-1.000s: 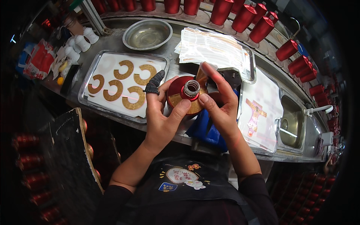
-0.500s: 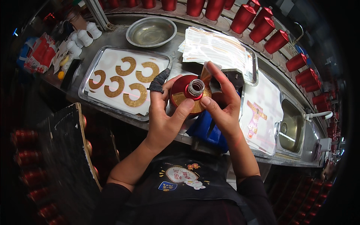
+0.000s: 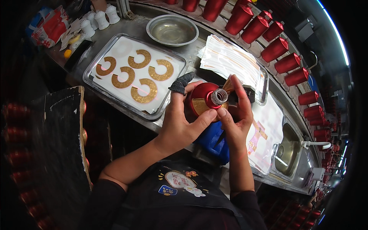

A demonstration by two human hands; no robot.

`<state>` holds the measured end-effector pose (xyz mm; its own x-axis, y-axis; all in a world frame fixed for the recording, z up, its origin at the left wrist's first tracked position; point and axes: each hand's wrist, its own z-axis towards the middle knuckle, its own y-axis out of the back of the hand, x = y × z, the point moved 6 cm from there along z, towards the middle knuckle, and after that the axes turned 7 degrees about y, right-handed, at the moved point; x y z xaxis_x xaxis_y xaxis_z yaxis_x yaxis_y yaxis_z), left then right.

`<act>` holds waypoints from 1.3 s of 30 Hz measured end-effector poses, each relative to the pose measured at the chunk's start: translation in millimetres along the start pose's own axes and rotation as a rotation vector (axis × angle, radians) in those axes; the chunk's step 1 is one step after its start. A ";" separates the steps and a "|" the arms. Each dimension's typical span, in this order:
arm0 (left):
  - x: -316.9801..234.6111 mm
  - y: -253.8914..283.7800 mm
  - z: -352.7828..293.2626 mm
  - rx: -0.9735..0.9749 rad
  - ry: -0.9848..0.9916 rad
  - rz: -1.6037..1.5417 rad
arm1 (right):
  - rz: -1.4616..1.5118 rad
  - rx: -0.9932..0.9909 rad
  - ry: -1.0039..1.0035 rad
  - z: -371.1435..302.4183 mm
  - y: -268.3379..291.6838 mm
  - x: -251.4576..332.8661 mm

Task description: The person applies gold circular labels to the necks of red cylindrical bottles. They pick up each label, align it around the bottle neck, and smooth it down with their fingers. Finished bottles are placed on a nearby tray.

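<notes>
A red metallic bottle (image 3: 201, 92) with a bare threaded neck (image 3: 219, 96) is tilted with its mouth toward me. Around its shoulder lies a gold C-shaped decal (image 3: 199, 105), one end of it standing up by the right fingers. My left hand (image 3: 180, 119) is closed around the bottle's left side, thumb on the decal below the neck; a black cover (image 3: 182, 82) sheathes one fingertip. My right hand (image 3: 238, 119) presses the decal with its thumb, while a raised finger touches the lifted end. The bottle's lower part is hidden.
Left, a metal tray (image 3: 89, 76) holds several gold C-shaped decals (image 3: 143, 91) on white backing. Behind are a metal bowl (image 3: 172, 30) and stacked white sheets (image 3: 230, 57). Red bottles (image 3: 255, 30) line the far rack. A sink (image 3: 285, 153) sits right; a dark board (image 3: 57, 134) stands lower left.
The view has turned, so the counter appears shifted. Both hands still hold the bottle, which now leans more to the right. The thumbs stay by the neck.
</notes>
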<state>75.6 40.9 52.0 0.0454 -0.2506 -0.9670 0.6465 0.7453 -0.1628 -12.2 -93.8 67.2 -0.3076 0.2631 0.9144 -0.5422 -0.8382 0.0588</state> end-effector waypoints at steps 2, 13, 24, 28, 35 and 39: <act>-1.9 -0.5 -0.3 -0.025 -0.021 0.004 | -0.005 -0.001 0.001 0.8 0.0 2.3; -2.3 5.4 -31.5 -0.128 -0.316 0.312 | -0.041 0.022 -0.012 7.1 1.5 6.0; -14.0 17.8 -25.1 -0.200 -0.398 0.618 | -0.053 0.021 0.046 4.5 -1.8 6.2; -18.5 9.8 -40.2 -0.202 -0.432 0.657 | -0.022 0.001 0.059 3.3 -2.8 5.9; -24.9 -7.8 -45.6 -0.239 -0.474 0.841 | 0.015 -0.026 0.088 5.1 -1.7 4.8; -24.0 -26.1 -49.4 -0.305 -0.469 1.119 | 0.046 -0.022 0.137 8.9 2.3 2.8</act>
<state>20.0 57.9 69.7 0.7628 0.4633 -0.4511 -0.1218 0.7881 0.6034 -7.4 -99.2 73.5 -0.4359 0.2888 0.8524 -0.5418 -0.8405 0.0077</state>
